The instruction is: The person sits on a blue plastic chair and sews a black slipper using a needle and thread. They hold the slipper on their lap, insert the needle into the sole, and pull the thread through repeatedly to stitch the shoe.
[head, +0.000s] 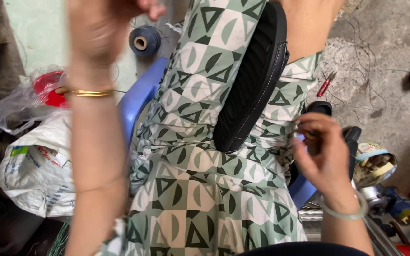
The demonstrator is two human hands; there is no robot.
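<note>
At centre right of the frame, the right hand (321, 154) was half curled, its fingertips pinched together at the edge of the patterned green-and-cream fabric (200, 189) covering the lap; whatever was pinched (perhaps a needle or thread) was too small to make out, so whether the grip enclosed anything could not be told. A pale bangle circled that wrist. Toward the upper left, the left hand (105, 23) was raised and blurred, cut off by the top edge of the frame, fingers drawn in; a fine thread (117, 91) ran near its wrist, which bore a thin gold bangle, but contact with the thread could not be confirmed. The black ribbed shoe sole (252, 80) lay wedged between the knees at upper centre, tilted lengthwise with stitching along its right edge; it sat just left of and above the right hand, apart from the fingers, and well right of the left hand. A blue thread spool (144, 41) rested on the blue plastic chair (138, 95) at upper left. Red snips (326, 84) lay on the concrete floor (385, 76) at upper right. White sacks (36, 166) filled the left edge.
</note>
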